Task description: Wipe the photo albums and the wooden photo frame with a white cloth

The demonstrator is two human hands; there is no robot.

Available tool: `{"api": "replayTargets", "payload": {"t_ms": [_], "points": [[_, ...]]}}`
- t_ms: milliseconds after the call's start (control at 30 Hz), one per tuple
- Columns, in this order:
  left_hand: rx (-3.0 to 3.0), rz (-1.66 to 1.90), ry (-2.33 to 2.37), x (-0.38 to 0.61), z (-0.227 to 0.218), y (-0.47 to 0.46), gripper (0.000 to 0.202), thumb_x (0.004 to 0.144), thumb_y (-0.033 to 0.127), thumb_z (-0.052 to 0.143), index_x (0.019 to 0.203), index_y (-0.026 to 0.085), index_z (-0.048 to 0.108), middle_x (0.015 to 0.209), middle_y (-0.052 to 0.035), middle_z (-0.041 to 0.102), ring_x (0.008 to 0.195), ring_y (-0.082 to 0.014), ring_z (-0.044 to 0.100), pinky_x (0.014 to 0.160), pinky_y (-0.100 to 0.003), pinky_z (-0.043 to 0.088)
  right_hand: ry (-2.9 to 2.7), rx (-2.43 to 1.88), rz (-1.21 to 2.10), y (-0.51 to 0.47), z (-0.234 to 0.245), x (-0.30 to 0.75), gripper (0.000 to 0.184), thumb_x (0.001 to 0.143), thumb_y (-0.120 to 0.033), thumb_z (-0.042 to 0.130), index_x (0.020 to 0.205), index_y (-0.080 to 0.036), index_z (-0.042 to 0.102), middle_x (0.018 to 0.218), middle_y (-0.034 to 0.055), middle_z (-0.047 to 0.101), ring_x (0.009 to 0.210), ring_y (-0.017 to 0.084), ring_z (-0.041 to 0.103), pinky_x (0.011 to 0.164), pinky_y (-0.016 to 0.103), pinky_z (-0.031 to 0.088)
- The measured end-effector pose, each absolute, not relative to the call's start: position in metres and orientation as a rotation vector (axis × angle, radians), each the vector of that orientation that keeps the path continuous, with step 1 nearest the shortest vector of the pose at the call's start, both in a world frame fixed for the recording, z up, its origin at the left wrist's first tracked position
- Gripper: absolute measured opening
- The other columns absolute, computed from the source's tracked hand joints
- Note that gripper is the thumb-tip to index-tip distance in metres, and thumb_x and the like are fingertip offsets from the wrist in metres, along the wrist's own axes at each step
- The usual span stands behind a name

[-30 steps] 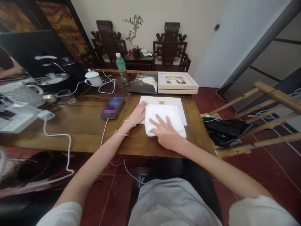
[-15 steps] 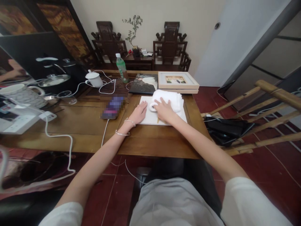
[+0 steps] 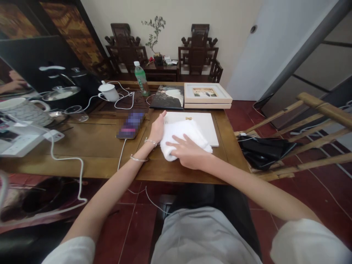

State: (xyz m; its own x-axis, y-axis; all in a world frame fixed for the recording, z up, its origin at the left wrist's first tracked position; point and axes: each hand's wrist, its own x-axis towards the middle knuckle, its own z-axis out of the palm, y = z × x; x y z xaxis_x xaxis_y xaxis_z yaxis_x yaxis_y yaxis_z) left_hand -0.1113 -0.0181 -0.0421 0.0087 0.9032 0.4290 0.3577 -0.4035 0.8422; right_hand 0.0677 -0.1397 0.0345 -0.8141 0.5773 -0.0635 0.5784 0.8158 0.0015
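Observation:
A white folded towel (image 3: 189,132) lies partly on a flat white board (image 3: 210,128) and overhangs its near edge. My right hand (image 3: 185,150) presses on the towel with fingers spread over it and the thumb by its rolled left fold; it grips the cloth. At the board's left edge, my left hand (image 3: 157,128) rests on its side, fingers stretched out and pointing away, holding nothing. A small tan piece (image 3: 188,118) shows on the board just beyond the towel.
Behind the board lie a dark picture panel (image 3: 168,97) and stacked light-wood frames (image 3: 208,96). A phone (image 3: 130,125) with a cable lies to the left. Further left are a green-labelled bottle (image 3: 141,79), a lidded white cup (image 3: 108,91) and a power strip (image 3: 24,143).
My right hand has drawn the towel toward me and slightly left, uncovering the board's far part. The left hand has shifted from the board's top to its left edge.

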Motion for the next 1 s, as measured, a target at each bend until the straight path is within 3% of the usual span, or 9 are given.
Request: {"api": "replayTargets", "payload": {"t_ms": [167, 300, 433, 633, 800, 1000], "points": [[2.206, 1.152, 1.375, -0.107, -0.039, -0.029, 0.043, 0.101, 0.035, 0.036, 0.126, 0.015, 0.065, 0.136, -0.0129, 0.065, 0.135, -0.0278, 0.054, 0.117, -0.045, 0.038, 2.890, 1.191, -0.032, -0.122, 0.043, 0.088, 0.049, 0.083, 0.001, 0.043, 0.120, -0.019, 0.068, 0.150, 0.0115, 0.053, 0.142, 0.034, 0.041, 0.108, 0.055, 0.039], [2.367, 0.892, 1.426, -0.108, -0.039, -0.029, 0.037, 0.093, 0.019, 0.041, 0.117, 0.018, 0.068, 0.134, -0.0113, 0.066, 0.137, -0.0295, 0.051, 0.116, -0.050, 0.038, 2.801, 1.466, 0.010, -0.080, 0.043, 0.088, 0.045, 0.085, -0.002, 0.042, 0.120, -0.015, 0.068, 0.124, 0.0195, 0.067, 0.123, 0.032, 0.057, 0.095, 0.045, 0.045], [2.413, 0.826, 1.407, -0.110, -0.036, -0.029, 0.041, 0.091, 0.020, 0.042, 0.123, 0.017, 0.067, 0.142, -0.0119, 0.060, 0.137, -0.0299, 0.051, 0.118, -0.050, 0.035, 2.790, 1.642, -0.103, -0.043, 0.048, 0.073, 0.044, 0.087, -0.005, 0.040, 0.119, -0.016, 0.068, 0.115, 0.0172, 0.069, 0.102, 0.028, 0.064, 0.079, 0.035, 0.045], [2.402, 0.824, 1.404, -0.110, -0.030, -0.031, 0.040, 0.090, 0.020, 0.043, 0.118, 0.017, 0.071, 0.126, -0.0106, 0.070, 0.118, -0.0319, 0.064, 0.111, -0.047, 0.044, 2.865, 1.450, -0.192, -0.008, 0.068, 0.033, 0.035, 0.087, -0.010, 0.044, 0.109, -0.015, 0.070, 0.118, 0.0133, 0.069, 0.102, 0.025, 0.062, 0.077, 0.029, 0.040], [2.413, 0.837, 1.415, -0.110, -0.034, -0.029, 0.041, 0.091, 0.021, 0.044, 0.123, 0.019, 0.068, 0.134, -0.0098, 0.066, 0.129, -0.0297, 0.058, 0.114, -0.045, 0.042, 2.783, 1.434, -0.159, 0.012, 0.078, 0.021, 0.031, 0.086, -0.013, 0.047, 0.106, -0.016, 0.071, 0.113, 0.0138, 0.071, 0.096, 0.026, 0.064, 0.074, 0.029, 0.039], [2.387, 0.822, 1.412, -0.111, -0.040, -0.027, 0.041, 0.092, 0.022, 0.042, 0.124, 0.018, 0.067, 0.144, -0.0123, 0.058, 0.140, -0.0296, 0.048, 0.120, -0.053, 0.031, 2.680, 1.492, -0.146, 0.019, 0.080, 0.064, 0.037, 0.086, -0.010, 0.042, 0.110, -0.013, 0.070, 0.116, 0.0158, 0.071, 0.095, 0.025, 0.065, 0.075, 0.029, 0.040]]}}
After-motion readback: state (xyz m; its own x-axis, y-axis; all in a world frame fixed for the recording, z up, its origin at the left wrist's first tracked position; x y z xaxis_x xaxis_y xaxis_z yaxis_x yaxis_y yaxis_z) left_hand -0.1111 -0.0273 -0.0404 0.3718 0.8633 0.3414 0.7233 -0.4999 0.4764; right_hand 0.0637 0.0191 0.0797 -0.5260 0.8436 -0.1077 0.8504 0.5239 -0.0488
